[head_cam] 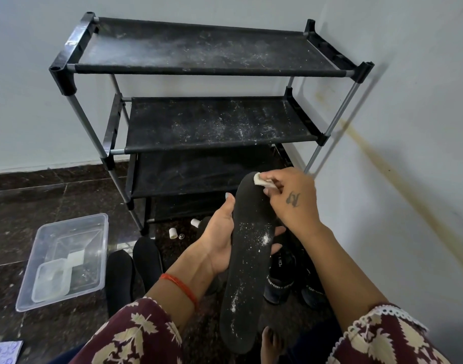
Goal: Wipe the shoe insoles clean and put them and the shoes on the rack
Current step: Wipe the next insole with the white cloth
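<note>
The left hand (219,240) cradled the black insole (247,261) from beneath, fingers curled around its edge, in front of the rack (198,67). The right hand (288,198) pinched a small white wipe (261,179) at the toe end. White powder lower down looked likely to shake loose onto the shoes (280,279) below if the sole flexed.

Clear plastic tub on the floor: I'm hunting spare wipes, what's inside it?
The clear plastic tub holds a smaller clear container and a white piece; no wipes identifiable.
</note>
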A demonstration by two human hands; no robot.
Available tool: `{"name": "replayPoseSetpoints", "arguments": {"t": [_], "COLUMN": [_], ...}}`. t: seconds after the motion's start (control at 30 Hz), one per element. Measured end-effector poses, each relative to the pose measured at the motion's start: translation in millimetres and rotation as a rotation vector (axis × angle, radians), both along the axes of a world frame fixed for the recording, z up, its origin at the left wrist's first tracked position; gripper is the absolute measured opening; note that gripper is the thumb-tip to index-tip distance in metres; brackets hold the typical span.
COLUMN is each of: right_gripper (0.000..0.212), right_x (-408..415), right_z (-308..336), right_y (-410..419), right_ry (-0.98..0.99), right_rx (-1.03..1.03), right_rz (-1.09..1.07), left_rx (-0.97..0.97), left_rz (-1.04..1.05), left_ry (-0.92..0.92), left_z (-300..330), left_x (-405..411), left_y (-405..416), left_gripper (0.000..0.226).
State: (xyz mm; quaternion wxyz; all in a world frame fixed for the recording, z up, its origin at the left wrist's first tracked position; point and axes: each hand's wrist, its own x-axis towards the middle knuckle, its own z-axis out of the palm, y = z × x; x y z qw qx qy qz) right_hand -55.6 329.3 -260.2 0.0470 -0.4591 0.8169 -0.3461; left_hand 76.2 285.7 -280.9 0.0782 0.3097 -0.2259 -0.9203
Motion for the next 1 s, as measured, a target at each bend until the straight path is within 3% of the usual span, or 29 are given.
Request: {"name": "replayPoseSetpoints", "arguments": {"t": [0.17, 0.3, 0.4, 0.5, 0.57, 0.63, 0.83, 1.0], "right_gripper": [0.028, 0.023, 0.029, 0.026, 0.026, 0.030, 0.033, 0.030], "right_x": [6, 8, -2, -9, -10, -8, 5, 2], "right_z": [1, 12, 13, 8, 3, -3, 0, 16], "right_y": [-3, 3, 6, 6, 3, -2, -5, 3], "right_ry": [-0.181, -0.241, -0.165, 0.049, -0.010, -0.109, -0.231, -0.200], "right_rx": [-0.032, 0.123, 0.194, 0.009, -0.096, -0.060, -0.021, 0.172], "right_rz": [0.144, 0.344, 0.277, 0.069, -0.005, -0.016, 0.156, 0.342], "left_rx": [-0.011, 0.002, -0.004, -0.001, -0.005, -0.004, -0.027, -0.010], "left_rz": [-0.020, 0.007, 0.018, 0.030, 0.018, 0.002, -0.017, 0.010], "left_ry": [0.004, -0.011, -0.042, -0.046, -0.043, -0.040, -0.042, -0.057], "left_z": [-2, -3, -4, -3, -2, 0, 0, 1], "left_x": [2, 1, 1, 2, 1, 1, 3, 2], "left_y": [-1, -4, -5, -6, -5, -2, -1, -4], "left_gripper": [0.072, 0.075, 0.076, 0.076, 0.076, 0.074, 0.072, 0.075]}}
